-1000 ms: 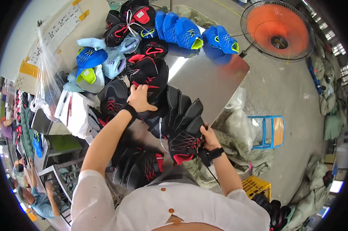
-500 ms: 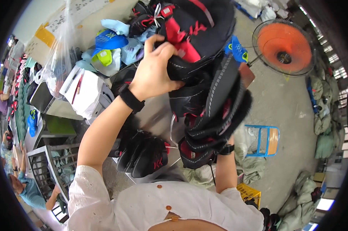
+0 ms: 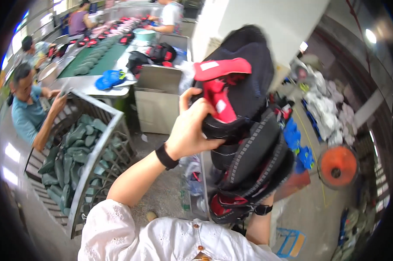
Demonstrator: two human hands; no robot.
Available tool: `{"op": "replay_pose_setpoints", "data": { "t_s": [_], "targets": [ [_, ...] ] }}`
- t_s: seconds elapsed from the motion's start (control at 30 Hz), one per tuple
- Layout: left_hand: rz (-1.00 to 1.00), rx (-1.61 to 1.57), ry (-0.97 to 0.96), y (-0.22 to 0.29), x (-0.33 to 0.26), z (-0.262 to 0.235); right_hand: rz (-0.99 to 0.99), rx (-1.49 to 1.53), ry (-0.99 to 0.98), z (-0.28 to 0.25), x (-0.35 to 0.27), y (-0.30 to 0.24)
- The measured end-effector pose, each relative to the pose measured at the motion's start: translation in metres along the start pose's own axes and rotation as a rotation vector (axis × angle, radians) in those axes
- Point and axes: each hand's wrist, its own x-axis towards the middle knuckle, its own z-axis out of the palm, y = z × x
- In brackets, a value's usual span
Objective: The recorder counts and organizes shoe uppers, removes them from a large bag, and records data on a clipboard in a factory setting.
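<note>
Clasping a tall stack of black-and-red shoes [image 3: 244,139] against the chest, the person has the whole bundle lifted off any surface. The left hand [image 3: 192,126] presses on the upper side of the stack, fingers curled and clamped on the top shoe. The right hand is hidden under the stack; only its forearm and a black wristband [image 3: 262,210] show below the lowest shoe, so its fingers cannot be judged.

As a judgement, the gathering looks done: the shoes are collected and carried. Setting them down is left, and no place for that is evident.

Left of the stack stands a wire basket [image 3: 101,143] filled with green insoles, with a person in a teal shirt [image 3: 27,115] at its far side. Beyond the stack, up and left, a green-topped table [image 3: 96,61] holds more shoes. Right of the stack and lower sits an orange fan [image 3: 338,166].

Compared with a second ago, the stack no longer lies on the cluttered metal table but is raised, and the view has swung toward the basket and workers.
</note>
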Motion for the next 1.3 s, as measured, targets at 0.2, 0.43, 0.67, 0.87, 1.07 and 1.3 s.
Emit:
{"op": "replay_pose_setpoints", "data": {
  "t_s": [0.2,0.43,0.67,0.87,1.07,1.3],
  "targets": [
    [-0.25,0.3,0.074,-0.054,-0.066,-0.13,-0.083,-0.188,-0.533,0.197,0.026,0.04],
    [-0.322,0.332,0.056,-0.105,-0.077,-0.138,0.123,-0.149,-0.48,0.209,0.066,0.108],
    [-0.348,0.37,-0.083,-0.215,-0.053,-0.086,0.245,0.105,-0.415,0.213,0.147,0.19],
    [-0.438,0.407,0.03,-0.348,0.028,-0.098,0.241,0.433,-0.519,0.315,0.27,0.209],
    [-0.266,0.588,0.101,-0.456,0.152,-0.115,0.465,0.688,-0.572,0.406,0.424,0.222],
    [-0.25,0.41,0.292,-0.623,0.127,-0.132,0.2,0.479,-0.556,0.489,0.498,0.265]
  ]
}}
